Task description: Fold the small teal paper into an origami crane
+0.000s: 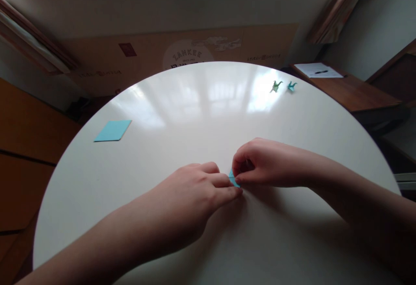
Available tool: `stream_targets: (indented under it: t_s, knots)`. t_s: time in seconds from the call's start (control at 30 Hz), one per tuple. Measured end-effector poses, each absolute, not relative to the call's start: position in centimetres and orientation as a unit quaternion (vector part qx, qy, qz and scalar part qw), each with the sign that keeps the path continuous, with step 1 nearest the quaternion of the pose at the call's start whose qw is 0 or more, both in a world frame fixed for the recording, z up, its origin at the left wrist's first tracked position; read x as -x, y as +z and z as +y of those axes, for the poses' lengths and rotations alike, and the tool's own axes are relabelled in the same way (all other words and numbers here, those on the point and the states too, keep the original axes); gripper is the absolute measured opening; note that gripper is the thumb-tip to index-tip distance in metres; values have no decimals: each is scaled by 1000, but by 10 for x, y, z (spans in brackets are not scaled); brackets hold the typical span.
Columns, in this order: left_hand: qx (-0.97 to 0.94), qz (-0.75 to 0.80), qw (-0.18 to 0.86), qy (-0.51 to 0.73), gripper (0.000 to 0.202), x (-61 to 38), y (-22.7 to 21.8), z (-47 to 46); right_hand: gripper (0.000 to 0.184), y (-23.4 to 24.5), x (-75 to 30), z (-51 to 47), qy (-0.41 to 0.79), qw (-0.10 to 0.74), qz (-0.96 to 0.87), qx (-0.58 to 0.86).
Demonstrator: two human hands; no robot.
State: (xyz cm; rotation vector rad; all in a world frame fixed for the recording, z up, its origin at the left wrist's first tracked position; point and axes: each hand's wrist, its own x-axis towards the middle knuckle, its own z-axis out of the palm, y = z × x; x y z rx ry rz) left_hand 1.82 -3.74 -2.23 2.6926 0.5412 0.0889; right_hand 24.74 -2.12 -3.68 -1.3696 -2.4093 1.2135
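Note:
A small folded piece of light blue paper (233, 178) lies on the round white table (182, 116), mostly hidden under my fingers. My left hand (198, 194) presses its fingertips down on the paper from the left. From the right, my right hand (263, 163) pinches the paper's edge with curled fingers. Only a small blue corner shows between the two hands.
A flat light blue sheet of paper (113, 130) lies at the table's left. Two small folded paper cranes, one green (276, 86) and one teal (291, 86), stand at the far right. A wooden side desk (351, 88) with a paper and pen stands beyond.

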Motion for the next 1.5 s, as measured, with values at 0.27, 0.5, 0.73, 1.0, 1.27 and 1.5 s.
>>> stream_targets:
  t_s: [0.27, 0.5, 0.73, 1.0, 1.27, 1.5]
  knots:
    - [-963, 193, 185, 21, 50, -20, -24, -38, 10, -36, -246, -21, 399, 60, -797, 450]
    - [-964, 184, 193, 23, 44, -18, -23, -39, 9, -36, -246, -20, 407, 59, -794, 448]
    - [-960, 205, 191, 26, 47, -16, -21, -38, 9, -37, -246, -20, 397, 56, -798, 450]
    - [-968, 196, 154, 20, 40, -19, -27, -44, 7, -35, -248, -22, 349, 61, -803, 479]
    - [-967, 216, 137, -2, 41, -18, -30, -51, 10, -32, -259, -17, 348, 81, -808, 468]
    - [-954, 273, 115, -49, 41, -29, -35, -63, 15, -13, -270, -34, 307, 96, -820, 473]
